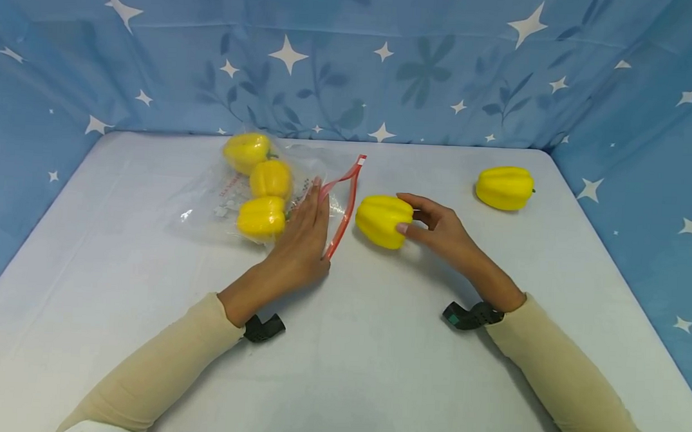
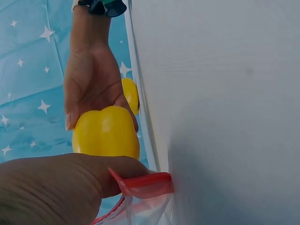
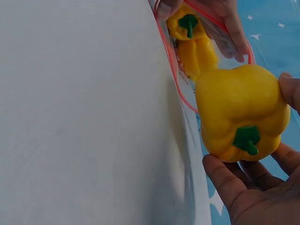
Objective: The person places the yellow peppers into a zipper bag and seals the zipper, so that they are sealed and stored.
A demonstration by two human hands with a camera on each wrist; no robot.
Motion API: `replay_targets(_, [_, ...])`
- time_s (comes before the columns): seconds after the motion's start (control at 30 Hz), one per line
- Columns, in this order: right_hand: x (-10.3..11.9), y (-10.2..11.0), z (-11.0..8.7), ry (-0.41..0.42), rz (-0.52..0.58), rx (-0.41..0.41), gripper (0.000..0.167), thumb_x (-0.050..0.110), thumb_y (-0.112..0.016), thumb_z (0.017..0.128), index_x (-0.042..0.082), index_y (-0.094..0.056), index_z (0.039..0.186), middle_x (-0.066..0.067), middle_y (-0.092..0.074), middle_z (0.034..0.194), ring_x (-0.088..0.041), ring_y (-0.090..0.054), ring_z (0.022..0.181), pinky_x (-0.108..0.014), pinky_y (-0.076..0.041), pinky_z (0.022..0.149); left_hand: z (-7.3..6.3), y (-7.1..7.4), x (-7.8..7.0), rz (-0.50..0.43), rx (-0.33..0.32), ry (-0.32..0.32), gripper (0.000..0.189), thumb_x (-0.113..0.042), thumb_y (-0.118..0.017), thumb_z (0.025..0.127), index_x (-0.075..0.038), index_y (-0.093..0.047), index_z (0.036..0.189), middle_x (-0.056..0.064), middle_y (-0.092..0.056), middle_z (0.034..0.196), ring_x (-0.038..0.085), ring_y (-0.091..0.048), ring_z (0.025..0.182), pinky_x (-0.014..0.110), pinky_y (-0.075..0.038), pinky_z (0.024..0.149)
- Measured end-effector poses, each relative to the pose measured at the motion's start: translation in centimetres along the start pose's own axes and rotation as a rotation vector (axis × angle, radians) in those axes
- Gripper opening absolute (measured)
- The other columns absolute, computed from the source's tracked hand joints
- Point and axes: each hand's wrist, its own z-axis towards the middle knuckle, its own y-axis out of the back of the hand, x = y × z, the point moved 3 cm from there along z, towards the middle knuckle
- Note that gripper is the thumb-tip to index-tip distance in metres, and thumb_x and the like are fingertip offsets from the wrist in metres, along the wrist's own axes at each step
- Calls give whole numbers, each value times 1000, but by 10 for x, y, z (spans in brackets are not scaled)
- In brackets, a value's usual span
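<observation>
A clear zip bag [image 1: 208, 190] with a red zip edge [image 1: 345, 225] lies on the table, several yellow bell peppers [image 1: 271, 179] inside it. My left hand [image 1: 304, 240] holds the bag at its mouth, fingers along the film. In the left wrist view its thumb [image 2: 65, 176] is at the red edge; in the right wrist view the mouth gapes. Just right of that mouth, my right hand [image 1: 446, 236] grips another yellow bell pepper [image 1: 383, 221] between thumb and fingers. Its green stem [image 3: 247, 139] faces back toward the right palm.
One more yellow bell pepper [image 1: 505, 188] rests at the table's far right. A white cloth covers the table [image 1: 362, 371]. Blue star-patterned curtains [image 1: 341, 61] stand along its back and sides. Each wrist wears a small black camera [image 1: 472, 316].
</observation>
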Motion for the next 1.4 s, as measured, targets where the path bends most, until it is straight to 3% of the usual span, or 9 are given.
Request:
replay_targets(0.23, [7, -18, 17, 18, -10, 15, 60, 22, -69, 92, 12, -46, 146, -1, -46, 145, -23, -49, 124, -37, -44, 100, 1, -2, 1, 14, 14, 21, 113, -10, -76, 80, -2, 10, 153, 2, 37, 153, 16, 24, 142, 40, -1, 116])
replay_targets(0.63, [22, -51, 41, 59, -11, 12, 58, 26, -71, 91, 14, -50, 143, 0, -54, 138, -19, -52, 122, -35, -44, 101, -1, 1, -1, -29, 15, 17, 117, -6, -75, 81, -6, 18, 152, 1, 36, 153, 17, 21, 143, 41, 1, 116])
replay_targets(0.9, [21, -65, 50, 83, -4, 17, 61, 22, -69, 92, 10, -45, 146, -3, -50, 143, -21, -51, 126, -34, -43, 101, -1, 2, -2, -13, 6, -8, 112, -4, -73, 79, -1, 12, 152, 6, 35, 154, 20, 20, 144, 41, 3, 116])
replay_targets(1.17, [21, -78, 64, 94, 46, -45, 59, 16, -69, 91, 4, -46, 144, -6, -53, 140, -19, -53, 124, -29, -47, 96, -1, 0, -2, 2, 3, -27, 114, -5, -75, 78, 0, 12, 152, 8, 33, 154, 22, 21, 144, 43, 1, 116])
replay_targets(1.4, [23, -94, 76, 117, 17, -97, 51, 11, -67, 91, 1, -51, 139, -10, -56, 136, -18, -54, 124, -27, -44, 99, -2, 0, -3, 18, -5, -40, 114, -6, -76, 77, 1, 11, 151, 10, 31, 155, 21, 21, 144, 47, -4, 116])
